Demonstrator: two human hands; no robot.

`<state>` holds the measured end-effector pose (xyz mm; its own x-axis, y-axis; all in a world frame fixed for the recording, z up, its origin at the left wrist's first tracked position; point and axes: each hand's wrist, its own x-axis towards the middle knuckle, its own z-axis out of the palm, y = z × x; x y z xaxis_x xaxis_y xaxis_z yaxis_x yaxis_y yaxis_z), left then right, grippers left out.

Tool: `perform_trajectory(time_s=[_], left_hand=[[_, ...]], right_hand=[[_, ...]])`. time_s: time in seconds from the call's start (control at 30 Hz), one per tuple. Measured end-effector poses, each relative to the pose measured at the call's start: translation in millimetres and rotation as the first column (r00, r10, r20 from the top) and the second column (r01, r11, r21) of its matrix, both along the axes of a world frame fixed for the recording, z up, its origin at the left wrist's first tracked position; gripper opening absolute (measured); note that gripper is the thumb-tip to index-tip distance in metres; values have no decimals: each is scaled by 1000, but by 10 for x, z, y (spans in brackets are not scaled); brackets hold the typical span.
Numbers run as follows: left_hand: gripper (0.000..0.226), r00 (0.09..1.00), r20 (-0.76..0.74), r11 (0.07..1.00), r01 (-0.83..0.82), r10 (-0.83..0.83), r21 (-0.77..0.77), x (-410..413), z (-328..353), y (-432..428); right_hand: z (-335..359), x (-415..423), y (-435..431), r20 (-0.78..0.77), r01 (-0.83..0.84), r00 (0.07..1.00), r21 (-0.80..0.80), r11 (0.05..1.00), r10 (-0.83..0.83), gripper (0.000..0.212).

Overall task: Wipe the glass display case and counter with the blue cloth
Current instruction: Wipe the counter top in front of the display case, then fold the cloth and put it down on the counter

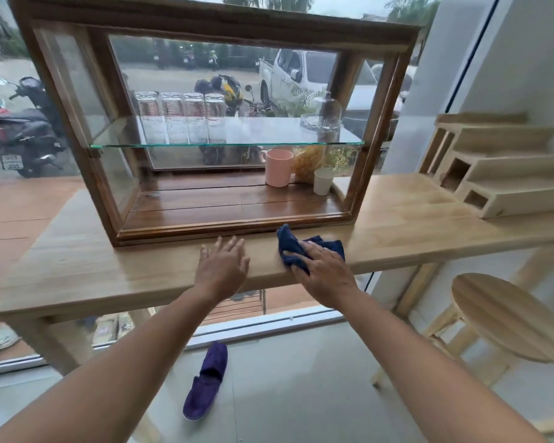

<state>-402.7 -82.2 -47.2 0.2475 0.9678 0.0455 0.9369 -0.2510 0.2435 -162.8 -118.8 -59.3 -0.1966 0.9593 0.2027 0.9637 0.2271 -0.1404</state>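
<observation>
A wooden-framed glass display case (77, 129) stands on a pale wooden counter (77, 266). Its glass shelf holds several jars, and a pink mug and a white cup stand on its floor. The crumpled blue cloth (290, 246) lies on the counter just in front of the case's right half. My right hand (323, 273) presses flat on the cloth, covering its near part. My left hand (223, 266) rests palm down on the bare counter to the left of the cloth, fingers spread, holding nothing.
A stepped pale wooden rack (509, 177) sits on the counter at the right. A round wooden stool (506, 314) stands below it. A purple slipper (207, 382) lies on the floor under the counter. A window behind shows parked motorbikes and a car.
</observation>
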Motion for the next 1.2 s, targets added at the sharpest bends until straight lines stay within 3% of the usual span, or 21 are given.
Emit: perform_trajectory(time_s=[0.23, 0.33, 0.43, 0.53, 0.6, 0.73, 0.77, 0.9, 1.07, 1.2], left_hand=[[54, 986, 24, 980, -164, 163, 112, 263, -106, 43], [51, 978, 33, 969, -211, 208, 132, 273, -123, 37], [45, 963, 142, 948, -255, 231, 192, 446, -9, -4], [39, 937, 348, 965, -128, 42, 230, 843, 237, -8], [43, 867, 490, 982, 2, -95, 187, 1152, 433, 20], [87, 794, 566, 953, 300, -223, -45, 1843, 820, 60], [87, 769, 595, 927, 361, -235, -101, 1990, 872, 78], [37, 657, 739, 832, 487, -150, -265, 2473, 891, 172], [39, 538, 838, 818, 440, 90, -370, 2823, 766, 239], [21, 463, 858, 829, 374, 223, -417, 3137, 711, 239]], right_hand=[[114, 1142, 253, -23, 328, 944, -48, 944, -329, 49], [221, 1315, 314, -46, 363, 927, -136, 922, -372, 48], [403, 1381, 302, -281, 303, 891, -217, 928, -356, 46], [632, 1497, 228, -491, 256, 820, -146, 956, -295, 39], [827, 1574, 133, -622, 189, 752, -114, 975, -218, 31], [1201, 1795, -127, -790, 56, 592, -158, 986, -160, 26], [1249, 1867, -161, -816, 33, 558, -161, 986, -152, 26], [1293, 2247, -242, -896, 32, 427, -116, 993, -118, 24], [1015, 2775, -204, -839, 280, 514, -31, 960, -177, 37], [654, 3054, -86, -850, 372, 448, -105, 922, -278, 35]])
